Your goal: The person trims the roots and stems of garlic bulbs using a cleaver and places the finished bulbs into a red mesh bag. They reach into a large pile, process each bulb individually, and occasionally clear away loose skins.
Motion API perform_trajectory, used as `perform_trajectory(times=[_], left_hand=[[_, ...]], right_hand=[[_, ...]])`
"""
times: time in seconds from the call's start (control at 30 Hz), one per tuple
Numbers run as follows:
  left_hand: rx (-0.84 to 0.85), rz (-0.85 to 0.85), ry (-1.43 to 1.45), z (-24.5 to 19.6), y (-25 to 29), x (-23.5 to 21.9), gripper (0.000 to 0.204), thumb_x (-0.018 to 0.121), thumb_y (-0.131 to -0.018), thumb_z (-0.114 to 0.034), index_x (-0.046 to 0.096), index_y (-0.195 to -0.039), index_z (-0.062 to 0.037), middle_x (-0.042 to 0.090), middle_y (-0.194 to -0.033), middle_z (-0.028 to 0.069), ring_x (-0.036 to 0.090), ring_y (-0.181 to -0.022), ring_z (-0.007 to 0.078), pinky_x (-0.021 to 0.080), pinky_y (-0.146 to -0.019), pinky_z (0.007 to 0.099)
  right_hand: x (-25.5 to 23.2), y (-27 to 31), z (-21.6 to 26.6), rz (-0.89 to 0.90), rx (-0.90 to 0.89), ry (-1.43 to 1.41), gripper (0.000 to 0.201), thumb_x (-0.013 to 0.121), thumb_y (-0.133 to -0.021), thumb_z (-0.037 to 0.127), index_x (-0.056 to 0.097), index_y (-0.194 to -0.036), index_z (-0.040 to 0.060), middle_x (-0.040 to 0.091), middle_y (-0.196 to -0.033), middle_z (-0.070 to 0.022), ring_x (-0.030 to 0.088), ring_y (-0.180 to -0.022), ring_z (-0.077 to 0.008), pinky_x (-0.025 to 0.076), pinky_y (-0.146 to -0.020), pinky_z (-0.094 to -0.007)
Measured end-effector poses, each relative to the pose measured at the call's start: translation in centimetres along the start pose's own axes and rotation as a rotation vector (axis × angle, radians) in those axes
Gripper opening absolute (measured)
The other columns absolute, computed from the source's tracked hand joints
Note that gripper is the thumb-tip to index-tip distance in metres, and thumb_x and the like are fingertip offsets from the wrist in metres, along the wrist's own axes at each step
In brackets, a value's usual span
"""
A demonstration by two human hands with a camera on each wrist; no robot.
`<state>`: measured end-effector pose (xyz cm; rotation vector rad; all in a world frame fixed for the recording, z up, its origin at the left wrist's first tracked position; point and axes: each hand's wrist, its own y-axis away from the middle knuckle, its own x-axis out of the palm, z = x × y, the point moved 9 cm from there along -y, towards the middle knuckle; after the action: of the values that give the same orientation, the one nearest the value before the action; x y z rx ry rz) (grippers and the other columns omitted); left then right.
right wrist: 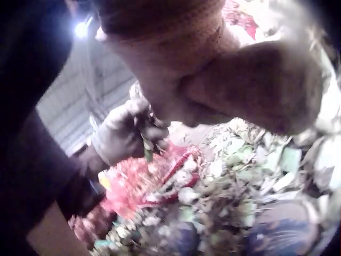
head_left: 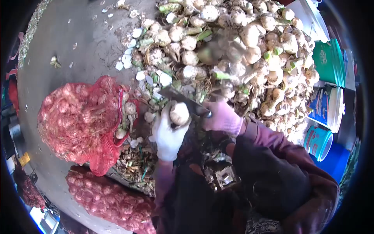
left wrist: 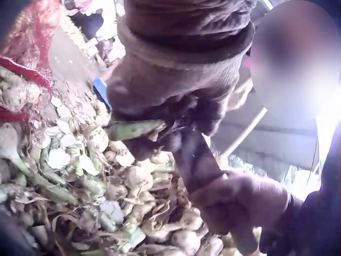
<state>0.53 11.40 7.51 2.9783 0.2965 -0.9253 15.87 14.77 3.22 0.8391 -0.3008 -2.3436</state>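
In the head view my left hand (head_left: 168, 136), in a white glove, grips a pale garlic bulb (head_left: 179, 114) near the middle. Its cut-length green stalk (left wrist: 136, 129) sticks out past the fingers in the left wrist view. My right hand (head_left: 223, 118), in a pinkish glove, holds a broad-bladed knife (head_left: 183, 100) by its handle. The blade points left, close beside the bulb. In the right wrist view the right hand (right wrist: 176, 80) is large and near, with the left hand (right wrist: 125, 130) beyond it.
A big heap of garlic (head_left: 249, 46) lies ahead and to the right. Two red mesh sacks of bulbs stand left, one upright (head_left: 78, 121), another (head_left: 109, 199) nearer me. Stalk trimmings (head_left: 136, 163) cover the ground between. A green tub (head_left: 329, 62) and a teal bucket (head_left: 318, 142) stand at right.
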Motion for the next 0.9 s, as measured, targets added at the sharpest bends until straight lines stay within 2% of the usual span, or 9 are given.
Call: perform_trajectory(times=[0.07,0.13,0.2,0.27,0.37,0.4,0.77,0.87,0.9], left_hand=[[0.230,-0.009,-0.649,-1.7,0.2,0.2,0.059,0.081,-0.061,-0.025,0.054,-0.111,-0.0070,0.060,-0.098,0.0154,0.060,-0.082,0.0285,0.049,-0.072,0.0371],[0.148,0.022,-0.756,0.0,1.1,1.4,0.063,0.080,-0.059,-0.034,0.055,-0.111,-0.0081,0.059,-0.101,0.0151,0.060,-0.082,0.0318,0.049,-0.070,0.0400],[-0.245,0.147,-0.099,4.1,2.1,3.1,0.059,0.080,-0.064,-0.030,0.055,-0.112,-0.0055,0.059,-0.100,0.0181,0.060,-0.090,0.0324,0.050,-0.074,0.0383],[-0.298,0.169,0.099,5.6,2.9,3.9,0.051,0.076,-0.069,-0.024,0.056,-0.112,-0.0065,0.059,-0.105,0.0189,0.060,-0.096,0.0325,0.052,-0.075,0.0397],[-0.827,0.179,1.481,9.9,6.0,7.9,0.072,0.073,-0.066,0.004,0.037,-0.127,-0.0056,0.055,-0.114,0.0128,0.059,-0.099,0.0265,0.052,-0.083,0.0398],[-0.335,0.198,1.292,6.0,3.4,4.6,0.066,0.070,-0.069,0.005,0.038,-0.126,-0.0042,0.053,-0.115,0.0151,0.058,-0.100,0.0278,0.054,-0.078,0.0400],[-0.691,-0.086,1.329,9.6,4.6,3.1,0.026,0.060,-0.081,-0.020,0.056,-0.102,-0.0048,0.058,-0.096,0.0060,0.059,-0.087,0.0264,0.051,-0.077,0.0413],[-0.476,-0.135,1.573,6.8,2.7,-0.4,0.020,0.062,-0.076,-0.021,0.054,-0.084,-0.0050,0.046,-0.078,0.0007,0.049,-0.093,0.0224,0.042,-0.088,0.0389],[-0.145,-0.176,1.545,6.4,0.9,-3.0,0.022,0.060,-0.078,-0.019,0.054,-0.090,-0.0025,0.052,-0.091,0.0095,0.054,-0.091,0.0242,0.047,-0.080,0.0389]], right_hand=[[0.7,-0.5,0.2,0.071,0.073,-0.077,0.024,0.067,-0.066,0.019,0.058,-0.083,0.0049,0.061,-0.069,-0.0161,0.062,-0.065,-0.0273,0.049,-0.064,-0.0333],[1.7,-0.1,-0.4,0.063,0.087,-0.111,0.024,0.068,-0.066,0.020,0.058,-0.082,0.0046,0.062,-0.070,-0.0158,0.063,-0.065,-0.0268,0.050,-0.064,-0.0345],[1.8,0.0,-0.7,0.028,0.028,-0.098,0.022,0.067,-0.067,0.019,0.058,-0.081,0.0056,0.061,-0.069,-0.0156,0.063,-0.066,-0.0282,0.049,-0.062,-0.0347],[1.9,-0.2,-0.6,-0.003,0.003,-0.067,0.018,0.066,-0.067,0.018,0.058,-0.080,0.0074,0.059,-0.066,-0.0154,0.063,-0.065,-0.0295,0.049,-0.058,-0.0349],[1.7,0.0,0.1,-0.041,-0.019,-0.004,0.017,0.064,-0.068,0.020,0.058,-0.079,0.0080,0.057,-0.061,-0.0162,0.061,-0.062,-0.0336,0.049,-0.056,-0.0386],[1.7,-0.1,0.4,-0.041,-0.040,0.086,0.021,0.063,-0.068,0.023,0.058,-0.081,0.0075,0.057,-0.060,-0.0176,0.061,-0.063,-0.0355,0.050,-0.058,-0.0413],[1.4,-0.5,1.1,-0.176,-0.101,0.224,0.030,0.063,-0.069,0.023,0.057,-0.094,0.0077,0.058,-0.061,-0.0165,0.060,-0.059,-0.0343,0.048,-0.055,-0.0423],[2.9,0.5,-5.8,-0.082,0.282,0.414,0.024,0.064,-0.067,0.021,0.062,-0.090,0.0128,0.056,-0.058,-0.0140,0.058,-0.054,-0.0331,0.047,-0.050,-0.0400],[2.5,1.6,-6.4,-0.185,0.151,0.265,0.023,0.064,-0.069,0.020,0.063,-0.091,0.0143,0.057,-0.058,-0.0152,0.059,-0.055,-0.0325,0.048,-0.052,-0.0401]])
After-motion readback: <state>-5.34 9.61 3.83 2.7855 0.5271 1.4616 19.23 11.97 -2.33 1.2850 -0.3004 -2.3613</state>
